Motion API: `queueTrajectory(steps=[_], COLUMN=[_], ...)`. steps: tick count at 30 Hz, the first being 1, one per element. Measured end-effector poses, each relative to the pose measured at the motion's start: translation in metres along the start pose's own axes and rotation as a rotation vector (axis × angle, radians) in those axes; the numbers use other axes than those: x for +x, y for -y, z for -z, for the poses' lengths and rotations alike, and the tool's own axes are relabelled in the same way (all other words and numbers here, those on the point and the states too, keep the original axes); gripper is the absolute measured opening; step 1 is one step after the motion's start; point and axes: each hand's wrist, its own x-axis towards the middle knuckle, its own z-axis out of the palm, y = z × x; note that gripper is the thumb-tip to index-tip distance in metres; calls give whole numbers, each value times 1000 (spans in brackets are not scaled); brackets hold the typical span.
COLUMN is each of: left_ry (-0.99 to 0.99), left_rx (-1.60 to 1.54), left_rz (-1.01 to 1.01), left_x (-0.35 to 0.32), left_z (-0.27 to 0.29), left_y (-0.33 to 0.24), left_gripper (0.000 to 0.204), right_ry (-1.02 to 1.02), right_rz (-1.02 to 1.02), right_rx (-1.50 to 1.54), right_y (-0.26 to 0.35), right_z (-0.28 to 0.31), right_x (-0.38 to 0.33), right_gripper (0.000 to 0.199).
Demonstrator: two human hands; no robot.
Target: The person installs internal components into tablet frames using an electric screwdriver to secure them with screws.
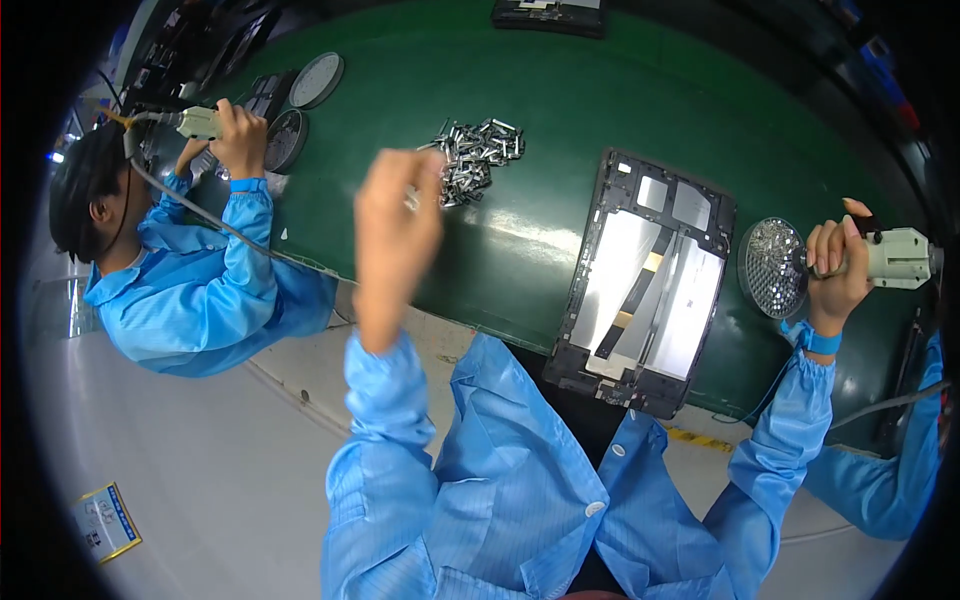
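While our left hand (395, 235) lifts blurred at frame centre, fingers pinched on a small metal piece beside the parts pile (475, 155), our right hand (835, 265) grips the electric screwdriver (895, 257) at right, near the screw dish (775, 267) and tablet frame (645, 290).

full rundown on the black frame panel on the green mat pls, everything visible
The frame panel is a flat rectangular device chassis, black rim with cutouts and small fittings, shiny silvery plates inside and a dark strip running lengthwise. It lies flat and slightly skewed on the green mat, its near end at the mat edge. Neither hand touches it; a round screw dish sits just right.
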Motion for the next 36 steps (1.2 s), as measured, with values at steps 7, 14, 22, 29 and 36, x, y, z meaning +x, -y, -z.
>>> queueTrajectory(steps=[7, 14, 22, 29, 36], left_ry=[301, 172, 567, 694, 633], left_rx=[-1, -203, -533, -541, -603], left_rz=[197, 321, 236, 259, 236], left_x=[29, 25, 53, 58, 54], left_z=[2, 1, -47, -116, -123], left_y=[99, 114, -18, -34, -31], left_gripper=[18, 14, 23, 24, 24], right_ry=[21, 5, 40, 10, 15], right_rz=[-50, -26, 16, 21, 23], right_rx=[-1, 15, 27, 26, -33], right_y=[-10, -7, -2, -1, 4], right_z=[1, -1, -6, -10, -13], right_x=[3, 2, -1, -1, -2], right_gripper=[28, 28, 25, 23, 27])
